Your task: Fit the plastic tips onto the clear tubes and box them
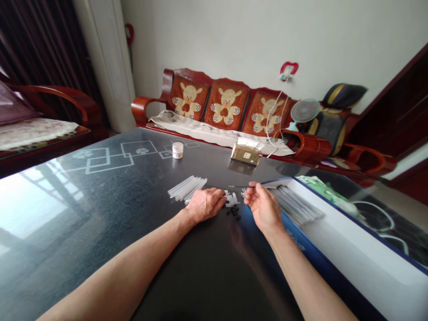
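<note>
My left hand (pixel 204 204) rests palm down on the dark glossy table (pixel 100 209), fingertips touching a small heap of white caps (pixel 231 198). Just behind it lies a bundle of clear plastic tubes (pixel 187 187). Small black pieces (pixel 234 210) are scattered between my hands. My right hand (pixel 264 206) is palm up, thumb and fingers pinching a thin dark pen refill (pixel 242 186) that points left. Whether the left hand grips a cap is hidden under its fingers.
A shallow white box with a blue rim (pixel 341 232) at the right holds a row of finished pens (pixel 297 206). A small white jar (pixel 177 150) and a gold packet (pixel 245 154) stand farther back. A wooden sofa (pixel 227 107) lies beyond the table.
</note>
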{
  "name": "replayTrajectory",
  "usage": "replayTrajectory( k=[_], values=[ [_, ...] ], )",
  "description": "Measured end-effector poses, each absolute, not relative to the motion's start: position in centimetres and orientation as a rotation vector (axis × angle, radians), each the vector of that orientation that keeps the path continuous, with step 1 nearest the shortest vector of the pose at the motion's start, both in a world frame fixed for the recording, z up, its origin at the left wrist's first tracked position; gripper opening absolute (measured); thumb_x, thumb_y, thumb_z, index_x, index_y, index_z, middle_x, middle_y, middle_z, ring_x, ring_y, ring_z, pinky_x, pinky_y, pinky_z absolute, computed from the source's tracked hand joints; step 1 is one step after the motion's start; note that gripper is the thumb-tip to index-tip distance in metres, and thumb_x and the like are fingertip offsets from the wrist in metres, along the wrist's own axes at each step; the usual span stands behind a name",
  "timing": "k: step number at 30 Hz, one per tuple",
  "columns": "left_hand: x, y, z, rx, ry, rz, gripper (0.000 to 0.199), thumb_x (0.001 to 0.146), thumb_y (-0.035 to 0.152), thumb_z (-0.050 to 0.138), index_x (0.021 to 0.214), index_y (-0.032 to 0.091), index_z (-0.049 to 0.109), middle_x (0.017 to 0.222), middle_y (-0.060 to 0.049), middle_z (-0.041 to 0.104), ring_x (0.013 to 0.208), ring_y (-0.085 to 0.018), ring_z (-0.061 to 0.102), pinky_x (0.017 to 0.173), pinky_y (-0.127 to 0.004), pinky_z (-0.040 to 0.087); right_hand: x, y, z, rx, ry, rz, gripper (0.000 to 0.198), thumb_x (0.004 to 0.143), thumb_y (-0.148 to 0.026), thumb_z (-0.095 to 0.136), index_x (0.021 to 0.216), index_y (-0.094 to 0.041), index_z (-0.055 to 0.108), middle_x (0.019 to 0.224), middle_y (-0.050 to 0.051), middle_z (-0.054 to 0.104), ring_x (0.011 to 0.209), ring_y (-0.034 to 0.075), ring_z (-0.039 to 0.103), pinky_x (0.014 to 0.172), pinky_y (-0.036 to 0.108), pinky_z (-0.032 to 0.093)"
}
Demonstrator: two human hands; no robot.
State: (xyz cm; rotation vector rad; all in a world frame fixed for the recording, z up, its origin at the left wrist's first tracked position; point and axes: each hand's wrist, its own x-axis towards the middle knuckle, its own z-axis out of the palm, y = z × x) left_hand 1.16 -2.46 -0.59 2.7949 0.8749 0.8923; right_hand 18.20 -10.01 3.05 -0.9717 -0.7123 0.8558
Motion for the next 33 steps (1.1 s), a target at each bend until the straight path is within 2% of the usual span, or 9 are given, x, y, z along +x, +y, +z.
replayTrajectory(
  k=[3,14,22,25,29,33],
  values=[
    [1.2,-2.5,-0.6,2.789,0.878,0.909,0.032,0.097,0.037,0.036,0.100,0.019,0.062,0.088,-0.005,0.069,0.077,-0.017,0.066,0.062,-0.023,0.047,18.1,-10.1,2.4,-1.009,-0.764,0.792,0.030,0.071,-0.046,0.069,0.078,-0.017,0.063,0.055,-0.003,0.057,0.050,0.009,0.052,0.043,0.020,0.040],
    [1.2,-2.7,-0.4,2.801,0.866,0.948,0.031,0.096,0.038,0.037,0.099,0.019,0.061,0.087,-0.005,0.069,0.075,-0.016,0.066,0.060,-0.023,0.047,17.9,-10.1,1.9,-1.081,-0.842,0.785,0.031,0.075,-0.047,0.065,0.080,-0.017,0.061,0.057,-0.002,0.059,0.050,0.010,0.054,0.047,0.021,0.042],
    [1.1,-3.0,0.1,2.843,0.719,0.953,0.035,0.098,0.037,0.033,0.112,0.019,0.061,0.082,-0.004,0.066,0.073,-0.015,0.065,0.059,-0.022,0.046,16.8,-10.4,1.2,-1.145,-1.035,0.985,0.032,0.078,-0.047,0.065,0.090,-0.018,0.066,0.067,-0.002,0.060,0.058,0.010,0.056,0.051,0.020,0.045],
    [0.9,-3.1,0.4,2.812,0.829,0.960,0.036,0.098,0.038,0.033,0.112,0.022,0.062,0.080,-0.003,0.066,0.069,-0.014,0.064,0.056,-0.021,0.044,16.8,-10.4,1.4,-1.194,-1.040,0.912,0.032,0.075,-0.044,0.069,0.096,-0.019,0.067,0.076,-0.001,0.063,0.064,0.010,0.058,0.052,0.019,0.045],
    [0.9,-2.9,0.4,2.816,1.003,0.906,0.036,0.097,0.038,0.035,0.094,0.021,0.066,0.075,-0.003,0.064,0.064,-0.013,0.061,0.054,-0.020,0.041,17.7,-10.0,1.8,-1.078,-0.800,0.875,0.034,0.069,-0.042,0.075,0.093,-0.020,0.065,0.085,0.001,0.068,0.070,0.012,0.064,0.053,0.019,0.049],
    [1.0,-2.9,0.4,2.854,0.945,0.889,0.037,0.097,0.040,0.033,0.103,0.022,0.065,0.079,-0.004,0.064,0.066,-0.014,0.061,0.055,-0.021,0.044,18.7,-9.7,1.6,-1.028,-0.669,0.843,0.032,0.062,-0.035,0.081,0.084,-0.020,0.063,0.081,0.001,0.071,0.068,0.013,0.067,0.056,0.022,0.054]
  ],
)
